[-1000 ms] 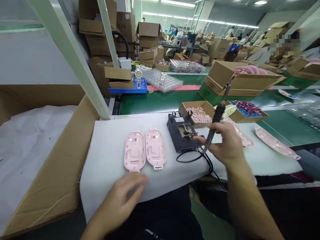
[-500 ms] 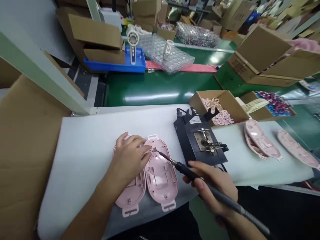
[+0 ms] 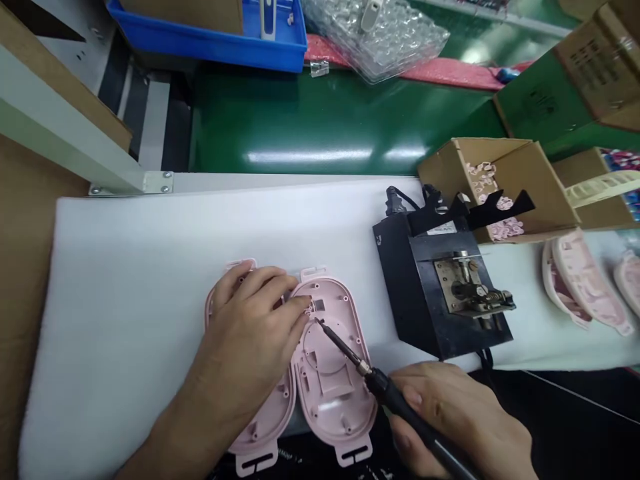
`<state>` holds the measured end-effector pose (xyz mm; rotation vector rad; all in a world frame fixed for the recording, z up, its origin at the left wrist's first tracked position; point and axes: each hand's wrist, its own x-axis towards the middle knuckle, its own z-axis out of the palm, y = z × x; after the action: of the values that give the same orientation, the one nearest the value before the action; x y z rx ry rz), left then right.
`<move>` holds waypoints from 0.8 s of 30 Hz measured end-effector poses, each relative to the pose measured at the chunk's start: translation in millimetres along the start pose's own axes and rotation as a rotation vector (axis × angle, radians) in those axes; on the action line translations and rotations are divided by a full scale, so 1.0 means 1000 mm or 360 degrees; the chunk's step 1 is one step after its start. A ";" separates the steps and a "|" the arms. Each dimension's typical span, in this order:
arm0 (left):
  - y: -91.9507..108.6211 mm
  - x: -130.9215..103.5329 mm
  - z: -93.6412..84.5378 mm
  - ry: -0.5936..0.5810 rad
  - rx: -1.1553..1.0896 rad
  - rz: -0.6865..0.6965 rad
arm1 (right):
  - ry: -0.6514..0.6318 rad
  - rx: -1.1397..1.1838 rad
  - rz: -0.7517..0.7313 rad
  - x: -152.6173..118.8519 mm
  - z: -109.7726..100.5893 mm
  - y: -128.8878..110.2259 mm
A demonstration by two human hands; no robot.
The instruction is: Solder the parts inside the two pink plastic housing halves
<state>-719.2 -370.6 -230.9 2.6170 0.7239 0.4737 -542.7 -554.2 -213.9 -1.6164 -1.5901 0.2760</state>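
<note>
Two pink plastic shell halves lie side by side on the white-covered bench. My left hand (image 3: 255, 320) rests over the upper part of the left shell (image 3: 265, 420), its fingertips reaching the inner edge of the right shell (image 3: 335, 367). What those fingertips press or pinch, if anything, is too small to make out. My right hand (image 3: 450, 413) is wrapped round a black pen-shaped electric screwdriver (image 3: 395, 400). Its thin tip points into the upper left area of the right shell, just below a small grey square and near my left fingertips.
A black metal machine (image 3: 440, 287) stands right of the shells. Behind it is a cardboard box (image 3: 545, 193) of small pink parts. More pink shells (image 3: 590, 287) lie at the far right. A blue tray (image 3: 210, 43) and bubble wrap (image 3: 390, 40) are at the back.
The view has moved closer and lower over the bench. The tool tip has shifted from beside the grey square to just below it. Both hands keep their hold and place.
</note>
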 end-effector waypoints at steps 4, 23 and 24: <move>0.000 0.000 0.002 -0.0023 0.0031 0.0000 | 0.0100 -0.0037 -0.0126 -0.001 0.005 0.003; 0.000 0.001 0.002 -0.0002 -0.0001 -0.0032 | 0.0027 -0.0237 -0.0135 0.007 0.006 -0.001; 0.000 0.001 0.002 -0.0003 0.0000 -0.0031 | 0.0029 -0.0240 -0.0139 0.007 0.005 -0.001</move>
<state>-717.6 -370.7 -232.9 2.6080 0.7479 0.4652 -546.2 -545.9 -213.7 -1.6522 -1.6964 0.0970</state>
